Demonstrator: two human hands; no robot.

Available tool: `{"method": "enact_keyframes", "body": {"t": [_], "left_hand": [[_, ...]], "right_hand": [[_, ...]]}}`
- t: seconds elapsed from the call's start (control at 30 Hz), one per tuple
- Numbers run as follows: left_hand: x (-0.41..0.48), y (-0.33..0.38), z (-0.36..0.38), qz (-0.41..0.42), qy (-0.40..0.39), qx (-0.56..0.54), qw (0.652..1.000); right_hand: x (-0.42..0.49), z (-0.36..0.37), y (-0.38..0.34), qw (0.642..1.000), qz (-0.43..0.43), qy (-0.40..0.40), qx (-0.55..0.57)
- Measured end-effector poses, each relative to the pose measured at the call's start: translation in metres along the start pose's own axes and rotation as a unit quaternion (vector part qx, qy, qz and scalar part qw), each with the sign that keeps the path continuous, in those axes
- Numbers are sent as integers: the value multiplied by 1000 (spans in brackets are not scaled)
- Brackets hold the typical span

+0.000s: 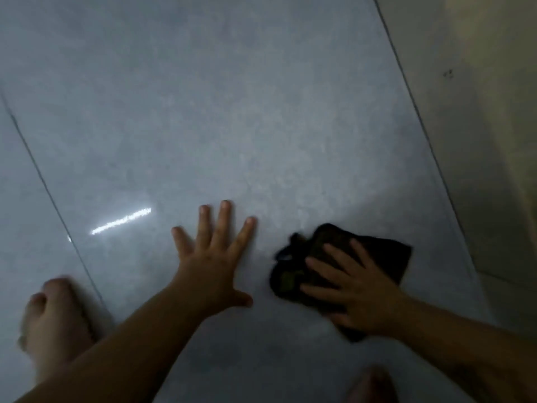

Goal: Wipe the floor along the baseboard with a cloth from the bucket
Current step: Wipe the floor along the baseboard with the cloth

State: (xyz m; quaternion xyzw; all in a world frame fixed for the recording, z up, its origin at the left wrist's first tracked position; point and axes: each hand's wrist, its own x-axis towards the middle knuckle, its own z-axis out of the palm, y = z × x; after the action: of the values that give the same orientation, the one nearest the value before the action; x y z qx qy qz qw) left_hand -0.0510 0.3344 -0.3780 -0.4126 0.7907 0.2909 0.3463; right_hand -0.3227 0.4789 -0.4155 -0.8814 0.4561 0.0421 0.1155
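Dim, soft and slightly blurred throughout, the view shows one bright streak of glare (121, 221) on the glossy grey floor (232, 112), with shadow deepening toward the lower edge.

A dark, crumpled cloth (343, 257) lies flat on the glossy grey tiled floor (232, 126), its bunched end toward the left. It sits near the pale baseboard (453, 146) running along the floor's right edge, not touching it.
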Motion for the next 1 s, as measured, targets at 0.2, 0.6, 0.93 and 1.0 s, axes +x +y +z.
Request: {"method": "enact_keyframes", "body": {"t": [0.2, 0.6, 0.93, 1.0], "left_hand": [[6, 17, 10, -36, 5, -17, 999], [-8, -92, -48, -189, 53, -130, 972], [25, -92, -72, -223, 22, -221, 949], [26, -95, -72, -229, 13, -225, 947]], "right_hand": [[-39, -17, 107, 951, 307, 2, 26], [19, -1, -53, 999, 18, -31, 39], [164, -62, 159, 827, 554, 60, 78], [260, -76, 151, 793, 594, 65, 120]]}}
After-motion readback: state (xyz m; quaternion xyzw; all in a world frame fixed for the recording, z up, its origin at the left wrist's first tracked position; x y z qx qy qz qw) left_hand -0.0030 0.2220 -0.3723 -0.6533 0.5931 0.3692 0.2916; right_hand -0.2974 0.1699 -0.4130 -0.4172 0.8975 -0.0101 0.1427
